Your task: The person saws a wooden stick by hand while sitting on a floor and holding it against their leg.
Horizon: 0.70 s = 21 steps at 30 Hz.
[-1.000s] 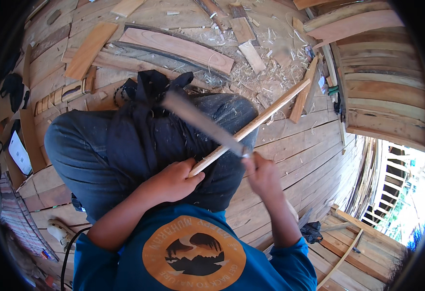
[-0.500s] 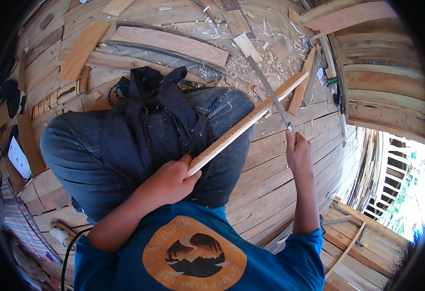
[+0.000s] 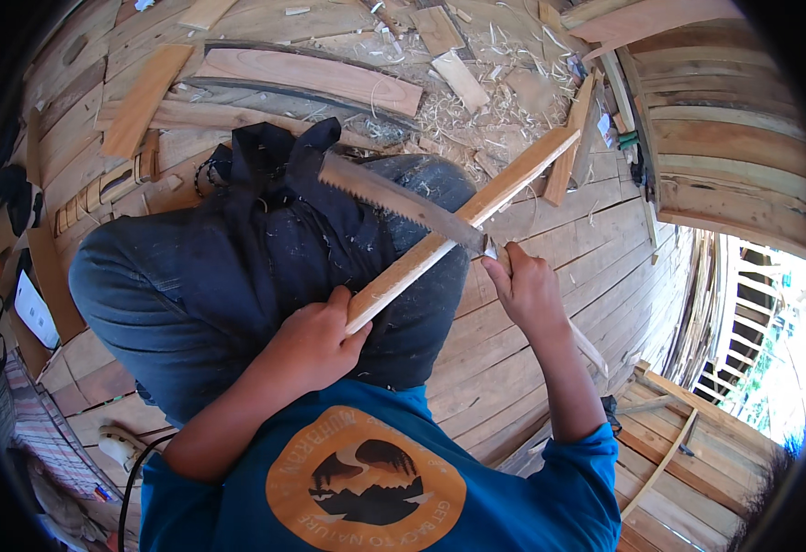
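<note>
Closed round the near end of a long pale wooden strip (image 3: 403, 281) is my left hand (image 3: 315, 336). The strip slants across my right thigh (image 3: 426, 304), its far end up to the right over the shavings. In my right hand (image 3: 525, 283) is a hand saw (image 3: 394, 198), held by its handle. A light wooden rod, seemingly the handle's tail, shows beside my right forearm. The saw's toothed blade points up and left and passes over the strip, its flat side toward the view. Whether blade and strip touch I cannot tell. A dark cloth (image 3: 283, 212) covers my lap.
Wood shavings (image 3: 476, 129) and offcuts litter the plank floor ahead. A wide board (image 3: 311, 78) and a narrower plank (image 3: 148, 101) lie at the far left. A slatted wooden structure (image 3: 734, 138) stands at the right. A cardboard piece (image 3: 51, 276) is at the left.
The saw has swung left, from upright and edge-on to slanting across the strip with its broad side showing. My right hand has moved left and slightly down; my left still grips the strip.
</note>
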Motion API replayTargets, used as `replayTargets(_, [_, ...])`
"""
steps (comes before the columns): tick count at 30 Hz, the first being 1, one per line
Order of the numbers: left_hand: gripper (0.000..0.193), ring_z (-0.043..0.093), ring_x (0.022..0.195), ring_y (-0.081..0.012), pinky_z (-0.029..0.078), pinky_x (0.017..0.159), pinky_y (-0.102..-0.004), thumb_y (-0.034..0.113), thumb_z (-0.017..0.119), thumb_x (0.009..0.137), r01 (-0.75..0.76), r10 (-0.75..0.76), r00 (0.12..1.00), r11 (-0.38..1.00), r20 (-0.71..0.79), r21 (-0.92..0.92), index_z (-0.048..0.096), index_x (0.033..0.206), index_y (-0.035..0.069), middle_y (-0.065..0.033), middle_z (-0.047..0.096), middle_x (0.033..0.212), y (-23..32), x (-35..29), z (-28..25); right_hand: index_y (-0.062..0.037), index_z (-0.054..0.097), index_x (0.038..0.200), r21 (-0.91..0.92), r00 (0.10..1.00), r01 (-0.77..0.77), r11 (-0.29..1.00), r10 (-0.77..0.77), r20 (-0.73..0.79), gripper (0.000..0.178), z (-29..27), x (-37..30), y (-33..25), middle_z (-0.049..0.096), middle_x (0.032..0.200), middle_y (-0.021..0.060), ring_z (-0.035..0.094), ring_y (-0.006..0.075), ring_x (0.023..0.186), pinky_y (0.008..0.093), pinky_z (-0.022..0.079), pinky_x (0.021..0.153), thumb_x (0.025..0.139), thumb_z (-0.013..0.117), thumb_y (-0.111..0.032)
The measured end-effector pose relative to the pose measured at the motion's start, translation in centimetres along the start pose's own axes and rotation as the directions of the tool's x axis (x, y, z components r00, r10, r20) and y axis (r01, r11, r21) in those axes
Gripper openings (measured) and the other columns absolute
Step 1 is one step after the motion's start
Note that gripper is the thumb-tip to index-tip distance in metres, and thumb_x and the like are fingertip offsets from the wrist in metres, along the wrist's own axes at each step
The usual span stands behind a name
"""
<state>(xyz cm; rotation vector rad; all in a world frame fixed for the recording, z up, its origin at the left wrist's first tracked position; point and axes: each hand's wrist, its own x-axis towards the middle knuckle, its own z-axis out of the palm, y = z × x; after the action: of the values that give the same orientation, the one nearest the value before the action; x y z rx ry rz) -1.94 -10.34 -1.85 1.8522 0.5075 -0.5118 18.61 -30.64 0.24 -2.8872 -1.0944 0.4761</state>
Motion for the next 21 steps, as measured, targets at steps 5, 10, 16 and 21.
replayTargets(5, [0.028, 0.060, 0.077, -0.0464, 0.047, 0.069, -0.0509, 0.023, 0.056, 0.091, -0.015, 0.016, 1.000, 0.998, 0.009, -0.062, 0.048, 0.095, -0.003, -0.0280, 0.060, 0.077, -0.6, 0.2, -0.1, -0.0024, 0.052, 0.080, 0.070, 0.999, 0.023, 0.997, -0.025, 0.028, 0.048, -0.6, 0.3, -0.7, 0.057, 0.058, 0.0217, 0.060, 0.0419, 0.059, 0.0496, 0.047, 0.051, 0.089, 0.055, -0.049])
replayTargets(10, [0.028, 0.061, 0.079, -0.0444, 0.049, 0.072, -0.0495, 0.024, 0.057, 0.089, -0.030, 0.033, 0.998, 0.998, -0.061, 0.062, 0.053, 0.095, -0.003, -0.0264, 0.062, 0.082, -0.9, 0.1, 0.5, -0.0023, 0.051, 0.082, 0.198, 0.973, 0.152, 0.968, -0.182, 0.140, 0.049, 0.2, -2.2, -4.7, 0.057, 0.057, 0.0208, 0.060, 0.0417, 0.058, 0.0495, 0.048, 0.051, 0.089, 0.055, -0.050])
replayTargets(16, [0.031, 0.064, 0.078, -0.0391, 0.052, 0.072, -0.0463, 0.022, 0.064, 0.080, -0.084, 0.130, 0.979, 0.958, -0.155, 0.273, 0.057, 0.096, -0.004, -0.0233, 0.063, 0.084, -2.0, -0.1, 1.4, -0.0034, 0.052, 0.082, 0.115, 0.950, 0.208, 0.971, -0.228, 0.214, 0.051, 0.5, -2.7, -5.4, 0.057, 0.056, 0.0195, 0.062, 0.0393, 0.056, 0.0475, 0.048, 0.049, 0.088, 0.054, -0.054])
replayTargets(21, [0.040, 0.066, 0.071, -0.0342, 0.054, 0.062, -0.0415, 0.018, 0.069, 0.073, -0.081, 0.154, 0.970, 0.936, -0.190, 0.343, 0.049, 0.102, -0.002, -0.0201, 0.064, 0.079, -2.1, 0.1, 1.8, 0.0009, 0.053, 0.084, 0.033, 0.984, 0.021, 0.999, -0.027, 0.178, 0.047, 0.6, -2.0, -2.9, 0.057, 0.061, 0.0239, 0.060, 0.0437, 0.062, 0.0488, 0.046, 0.052, 0.091, 0.054, -0.046])
